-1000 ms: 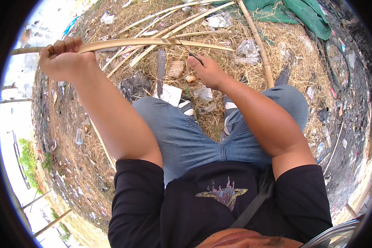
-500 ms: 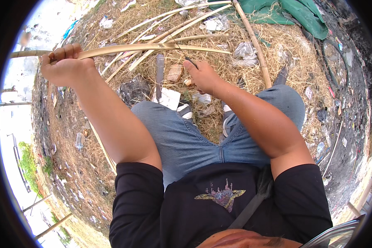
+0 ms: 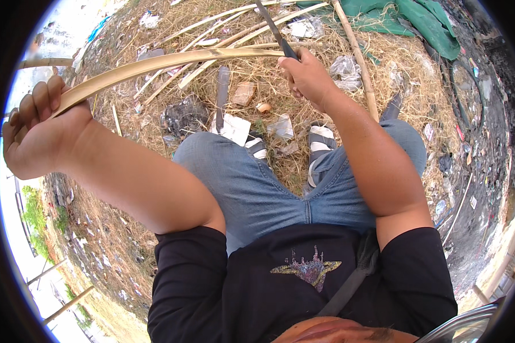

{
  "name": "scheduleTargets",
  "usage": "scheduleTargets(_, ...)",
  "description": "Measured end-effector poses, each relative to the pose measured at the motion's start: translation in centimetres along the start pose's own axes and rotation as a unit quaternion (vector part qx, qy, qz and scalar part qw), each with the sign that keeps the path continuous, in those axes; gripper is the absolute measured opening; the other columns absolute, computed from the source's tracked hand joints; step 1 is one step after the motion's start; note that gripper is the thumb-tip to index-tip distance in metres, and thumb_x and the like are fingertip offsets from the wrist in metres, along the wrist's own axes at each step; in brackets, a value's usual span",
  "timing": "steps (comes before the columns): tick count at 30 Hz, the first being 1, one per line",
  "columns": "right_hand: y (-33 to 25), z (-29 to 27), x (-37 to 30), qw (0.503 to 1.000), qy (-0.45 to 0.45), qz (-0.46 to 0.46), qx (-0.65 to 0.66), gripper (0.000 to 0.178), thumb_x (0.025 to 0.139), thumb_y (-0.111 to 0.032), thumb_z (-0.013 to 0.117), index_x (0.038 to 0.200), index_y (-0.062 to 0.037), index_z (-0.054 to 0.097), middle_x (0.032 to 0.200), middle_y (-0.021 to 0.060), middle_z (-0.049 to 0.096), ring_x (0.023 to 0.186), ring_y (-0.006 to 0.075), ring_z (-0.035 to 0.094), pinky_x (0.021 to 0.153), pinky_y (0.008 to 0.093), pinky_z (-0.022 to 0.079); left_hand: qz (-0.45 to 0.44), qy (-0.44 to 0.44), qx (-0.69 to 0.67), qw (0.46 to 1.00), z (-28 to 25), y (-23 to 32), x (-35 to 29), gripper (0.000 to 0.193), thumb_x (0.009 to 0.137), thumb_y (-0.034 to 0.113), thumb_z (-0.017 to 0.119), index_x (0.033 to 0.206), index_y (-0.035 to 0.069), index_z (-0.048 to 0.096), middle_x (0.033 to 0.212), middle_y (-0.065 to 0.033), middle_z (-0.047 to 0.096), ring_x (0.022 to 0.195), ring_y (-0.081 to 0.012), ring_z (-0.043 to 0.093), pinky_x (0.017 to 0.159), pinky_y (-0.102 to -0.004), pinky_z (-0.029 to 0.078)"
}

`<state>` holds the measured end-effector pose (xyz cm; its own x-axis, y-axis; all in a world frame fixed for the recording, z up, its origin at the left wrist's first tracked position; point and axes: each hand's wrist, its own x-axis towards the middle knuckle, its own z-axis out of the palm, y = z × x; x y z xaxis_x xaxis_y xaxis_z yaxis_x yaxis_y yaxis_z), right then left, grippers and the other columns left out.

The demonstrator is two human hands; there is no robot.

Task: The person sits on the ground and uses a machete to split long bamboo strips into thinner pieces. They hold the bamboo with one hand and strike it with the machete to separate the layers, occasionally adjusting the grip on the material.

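A long pale bamboo strip [image 3: 171, 60] arches across the upper left. Its near end lies in my left hand [image 3: 48, 128], whose fingers curl around it at the far left. In my right hand [image 3: 309, 80] is a knife [image 3: 272, 26], gripped by its dark handle. The blade points up and away, beyond the top of the view. The strip's other end meets the knife beside my right fingers; I cannot tell whether the edge is in the bamboo.
More bamboo strips [image 3: 234, 40] lie on dry straw ahead. A flat dark blade-like piece [image 3: 221, 94], a brick chunk [image 3: 244, 93] and white paper [image 3: 234, 129] lie before my feet. A bamboo pole [image 3: 357, 54] stretches away on the right, near a green sheet [image 3: 426, 23].
My left hand has moved left and nearer, drawing the strip along. My right hand has shifted right and slightly farther, and the knife blade now shows its broad side.
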<state>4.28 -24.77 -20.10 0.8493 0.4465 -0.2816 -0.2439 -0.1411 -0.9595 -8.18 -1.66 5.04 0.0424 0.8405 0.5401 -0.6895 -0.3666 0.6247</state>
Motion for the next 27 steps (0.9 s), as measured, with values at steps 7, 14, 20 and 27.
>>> scheduleTargets(7,-1.7,-1.7,-0.2,0.994,0.087,-0.057,-0.022,0.036,0.107,-0.040,0.056,0.114,-0.0043,0.055,0.076,-0.0014,0.054,0.056,0.0064,0.048,0.047,0.0250,0.040,0.090,-0.002,0.085,0.992,-0.7,1.5,0.4,0.018,0.086,0.019,0.039,0.075,0.005,0.036,0.058,-0.0062,0.028,0.045,-0.0141,0.026,0.045,-0.0323,0.026)
scheduleTargets(14,-1.4,2.9,-3.2,0.977,0.005,-0.104,-0.185,0.052,0.106,-0.048,0.050,0.112,0.0013,0.064,0.082,0.0149,0.068,0.080,0.0321,0.066,0.075,0.0460,0.050,0.006,0.030,0.089,0.996,-0.2,-3.3,0.4,0.016,0.094,0.013,0.029,0.096,0.000,0.038,0.064,-0.0020,0.032,0.048,-0.0116,0.028,0.049,-0.0314,0.036)
scheduleTargets(20,0.0,5.2,-2.8,0.976,-0.031,-0.102,-0.192,0.050,0.108,-0.047,0.047,0.095,0.0001,0.060,0.076,0.0154,0.062,0.071,0.0296,0.060,0.068,0.0436,0.047,-0.029,0.039,0.064,0.997,-1.9,-4.9,2.1,0.012,0.092,0.016,0.036,0.094,0.006,0.041,0.065,-0.0004,0.032,0.049,-0.0126,0.026,0.047,-0.0317,0.027)
scheduleTargets(27,-0.5,6.0,-4.1,0.953,-0.039,-0.139,-0.268,0.049,0.107,-0.047,0.049,0.096,-0.0001,0.059,0.078,0.0194,0.065,0.073,0.0369,0.064,0.068,0.0464,0.049,-0.045,0.004,0.022,0.999,-1.9,-4.4,1.8,0.015,0.092,0.018,0.038,0.081,0.008,0.036,0.061,0.0013,0.027,0.049,-0.0116,0.020,0.048,-0.0300,0.019)
